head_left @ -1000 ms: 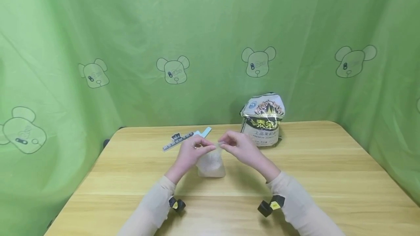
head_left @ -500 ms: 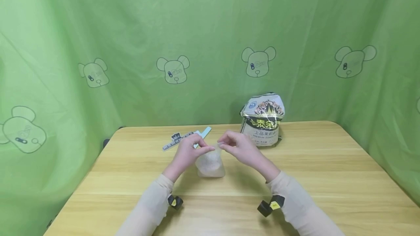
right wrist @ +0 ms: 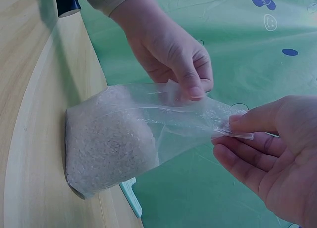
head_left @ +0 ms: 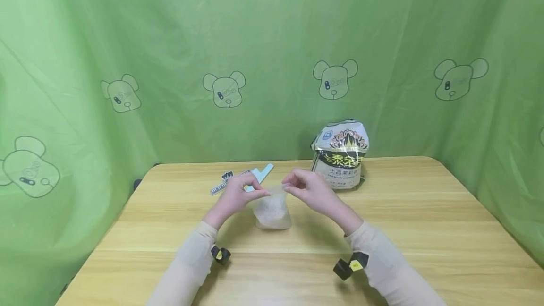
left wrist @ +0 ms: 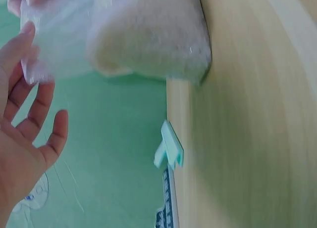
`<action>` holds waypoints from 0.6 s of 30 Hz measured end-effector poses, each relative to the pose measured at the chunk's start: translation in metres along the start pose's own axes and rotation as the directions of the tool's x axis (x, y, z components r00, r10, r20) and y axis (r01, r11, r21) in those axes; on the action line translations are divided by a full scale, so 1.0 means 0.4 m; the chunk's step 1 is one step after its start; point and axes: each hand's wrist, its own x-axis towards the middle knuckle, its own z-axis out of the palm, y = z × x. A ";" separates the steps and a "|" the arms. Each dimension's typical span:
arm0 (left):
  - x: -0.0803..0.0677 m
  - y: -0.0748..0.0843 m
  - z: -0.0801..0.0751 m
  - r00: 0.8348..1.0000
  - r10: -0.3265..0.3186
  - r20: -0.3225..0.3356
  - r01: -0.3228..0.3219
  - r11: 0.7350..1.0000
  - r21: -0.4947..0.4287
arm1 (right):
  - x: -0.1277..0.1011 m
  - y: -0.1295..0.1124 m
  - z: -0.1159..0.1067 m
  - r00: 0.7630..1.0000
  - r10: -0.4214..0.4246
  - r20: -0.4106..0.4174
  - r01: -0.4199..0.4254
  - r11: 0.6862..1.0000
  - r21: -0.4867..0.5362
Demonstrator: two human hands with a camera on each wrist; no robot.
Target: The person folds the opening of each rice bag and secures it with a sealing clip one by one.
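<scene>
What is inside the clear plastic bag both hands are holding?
The clear plastic bag holds white rice-like grains in its lower part; the top, pinched by the left hand and right hand, looks empty.

wooden table (head_left: 425, 211) bears rice sack (head_left: 341, 156), clear pouch (head_left: 272, 209), perhaps a ruler (head_left: 227, 182).

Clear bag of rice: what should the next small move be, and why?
Probably run the pinch along the top edge to press it closed. The clear bag stands on the table with rice inside, and the left hand and right hand each pinch an end of its mouth.
</scene>
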 end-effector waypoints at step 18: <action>0.002 -0.022 -0.040 0.981 -0.048 0.189 0.058 0.997 -0.050 | 0.000 0.001 -0.002 1.000 0.018 0.015 -0.019 1.000 0.019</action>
